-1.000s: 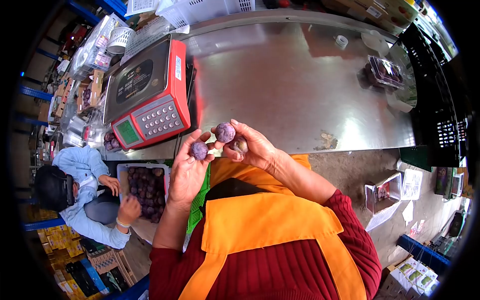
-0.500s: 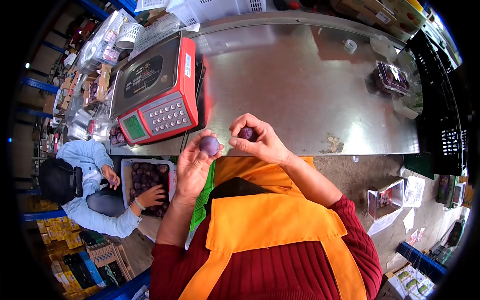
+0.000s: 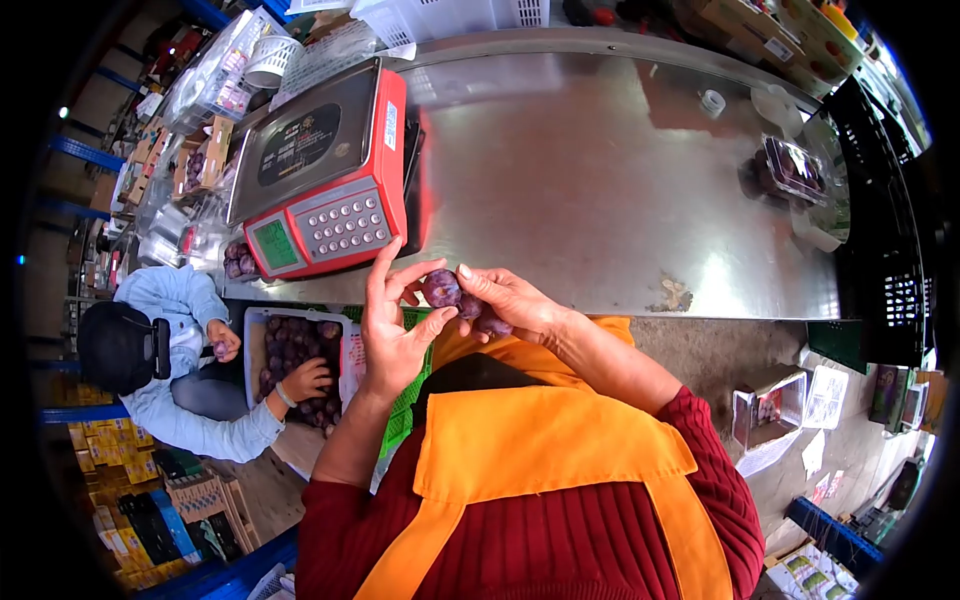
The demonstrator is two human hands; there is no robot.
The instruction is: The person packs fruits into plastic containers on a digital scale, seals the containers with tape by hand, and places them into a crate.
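My left hand [image 3: 392, 325] and my right hand [image 3: 525, 308] meet in front of the apron, near the table's front edge. A purple plum [image 3: 441, 288] sits between them, with my left thumb and fingers around one side and my right thumb against the other. My left index finger points up, off the fruit. In my right hand's curled fingers lie more plums [image 3: 493, 325], partly hidden by the fingers. A red scale [image 3: 384, 150] with a steel plate and keypad stands on the table just beyond my left hand.
The steel table [image 3: 570, 170] extends ahead. Clear plastic boxes of dark fruit [image 3: 795, 170] and a black crate [image 3: 880, 230] are at right. At left, a co-worker in a light blue shirt [image 3: 200, 420] reaches into a crate of plums [image 3: 300, 350]. A tape roll [image 3: 712, 102] lies far back.
My hands have come together. The plum held up in my left hand is now against my right thumb, with more plums showing in my right hand. The view has shifted slightly.
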